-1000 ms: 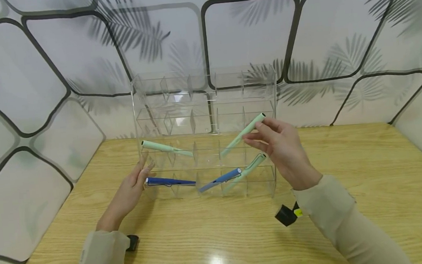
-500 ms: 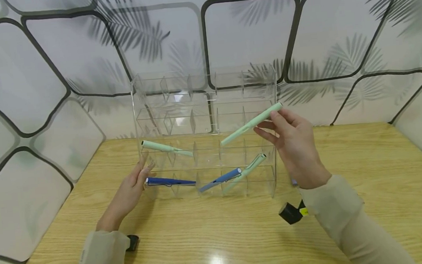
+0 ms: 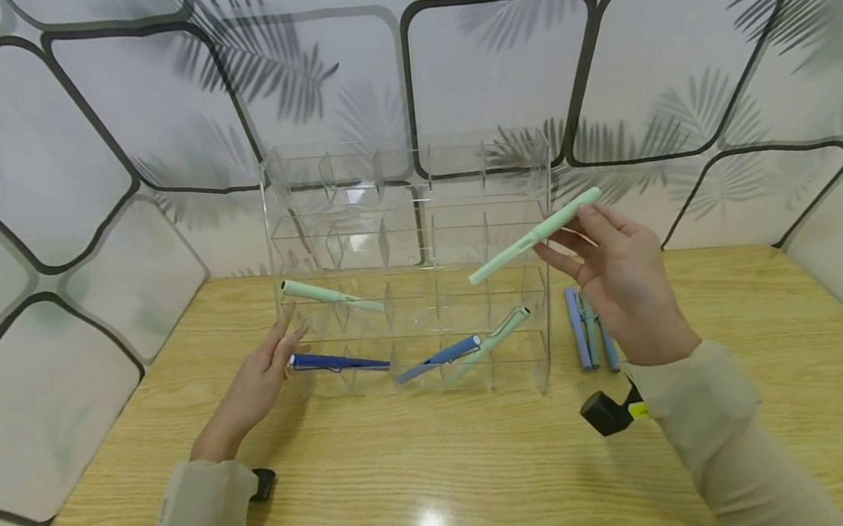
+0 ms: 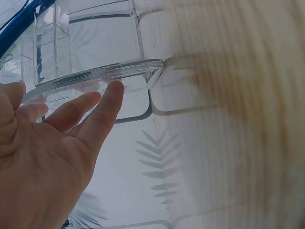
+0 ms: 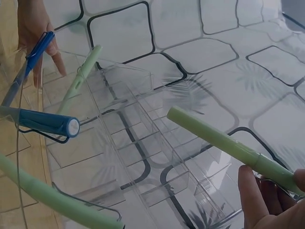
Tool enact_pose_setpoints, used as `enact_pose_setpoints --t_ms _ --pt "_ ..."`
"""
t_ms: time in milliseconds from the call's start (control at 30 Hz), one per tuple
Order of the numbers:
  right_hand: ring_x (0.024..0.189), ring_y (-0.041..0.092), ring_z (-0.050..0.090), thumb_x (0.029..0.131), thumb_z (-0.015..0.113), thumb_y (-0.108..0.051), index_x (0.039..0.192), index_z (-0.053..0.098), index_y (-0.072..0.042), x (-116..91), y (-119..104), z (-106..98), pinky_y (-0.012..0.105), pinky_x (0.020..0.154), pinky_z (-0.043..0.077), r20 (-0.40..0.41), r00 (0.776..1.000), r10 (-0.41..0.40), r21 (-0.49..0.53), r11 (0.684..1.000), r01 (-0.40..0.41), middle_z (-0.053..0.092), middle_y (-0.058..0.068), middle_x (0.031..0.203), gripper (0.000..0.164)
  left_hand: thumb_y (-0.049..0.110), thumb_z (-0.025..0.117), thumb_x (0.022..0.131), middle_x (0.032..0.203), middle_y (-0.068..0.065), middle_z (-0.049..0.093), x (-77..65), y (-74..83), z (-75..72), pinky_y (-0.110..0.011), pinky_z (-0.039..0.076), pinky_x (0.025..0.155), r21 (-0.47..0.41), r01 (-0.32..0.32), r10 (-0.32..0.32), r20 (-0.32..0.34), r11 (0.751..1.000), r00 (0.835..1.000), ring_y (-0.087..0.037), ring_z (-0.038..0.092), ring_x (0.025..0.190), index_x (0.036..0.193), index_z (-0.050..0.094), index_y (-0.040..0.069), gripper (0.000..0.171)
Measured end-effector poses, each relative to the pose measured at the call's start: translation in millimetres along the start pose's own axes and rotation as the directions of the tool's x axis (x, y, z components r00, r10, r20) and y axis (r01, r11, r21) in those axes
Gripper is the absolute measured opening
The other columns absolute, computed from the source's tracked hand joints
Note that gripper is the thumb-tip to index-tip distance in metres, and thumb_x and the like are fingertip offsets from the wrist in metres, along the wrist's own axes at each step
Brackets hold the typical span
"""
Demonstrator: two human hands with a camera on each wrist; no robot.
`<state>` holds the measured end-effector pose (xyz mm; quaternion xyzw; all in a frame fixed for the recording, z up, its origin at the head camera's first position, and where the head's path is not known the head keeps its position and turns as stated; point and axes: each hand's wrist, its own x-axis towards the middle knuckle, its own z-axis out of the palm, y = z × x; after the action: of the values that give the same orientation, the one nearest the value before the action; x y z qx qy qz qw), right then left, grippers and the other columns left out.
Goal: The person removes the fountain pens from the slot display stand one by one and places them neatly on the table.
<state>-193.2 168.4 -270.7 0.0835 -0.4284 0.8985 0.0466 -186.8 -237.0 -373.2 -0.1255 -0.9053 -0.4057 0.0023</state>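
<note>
My right hand (image 3: pixel 630 286) pinches a light green pen (image 3: pixel 535 236) near its capped end. The pen slants in the air in front of the clear acrylic rack's (image 3: pixel 416 334) right side. In the right wrist view the same pen (image 5: pixel 214 139) points away from the fingertips. My left hand (image 3: pixel 252 390) touches the rack's left side with fairly straight fingers; the left wrist view shows a fingertip against the clear side panel (image 4: pixel 95 76). In the rack lie another light green pen (image 3: pixel 330 294), a dark blue pen (image 3: pixel 340 361), a blue pen (image 3: pixel 441 357) and a green pen (image 3: pixel 492 344).
To the rack's right, several blue and green pens (image 3: pixel 581 332) lie side by side on the wooden table (image 3: pixel 410 481), partly behind my right hand. A patterned backdrop (image 3: pixel 503 80) stands behind the rack. Black wrist cameras (image 3: pixel 606 414) hang at both cuffs.
My right hand has moved right and slightly up, drawing the light green pen out of the rack's third row. Pens on the table have come into view. The left hand stays still.
</note>
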Motion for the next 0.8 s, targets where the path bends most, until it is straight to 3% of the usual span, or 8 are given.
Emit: enact_pose_setpoints --t_ms 433,800 --pt "0.088 0.026 0.064 0.101 0.063 -0.006 0.098 0.071 0.004 5 -15 -23 0.040 0.081 0.058 0.009 0.999 -0.033 0.067 0.997 0.032 0.067 0.013 0.091 0.013 0.027 0.027 0.115 0.138 -0.030 0.056 0.8 -2.2 -0.5 -0.042 0.043 0.071 -0.003 -0.008 0.008 -0.005 1.000 1.000 -0.026 0.050 0.076 0.164 0.007 0.007 0.057" --pt "0.087 0.027 0.066 0.102 0.060 -0.002 0.098 0.072 0.005 11 -28 -51 0.042 0.081 0.058 0.002 1.000 0.019 0.060 0.998 -0.019 0.069 0.014 0.092 0.015 0.026 0.027 0.115 0.143 -0.029 0.052 0.7 -1.7 -0.5 -0.042 0.044 0.072 -0.006 -0.015 0.015 -0.005 1.000 1.000 -0.025 0.051 0.076 0.164 0.007 0.007 0.056"
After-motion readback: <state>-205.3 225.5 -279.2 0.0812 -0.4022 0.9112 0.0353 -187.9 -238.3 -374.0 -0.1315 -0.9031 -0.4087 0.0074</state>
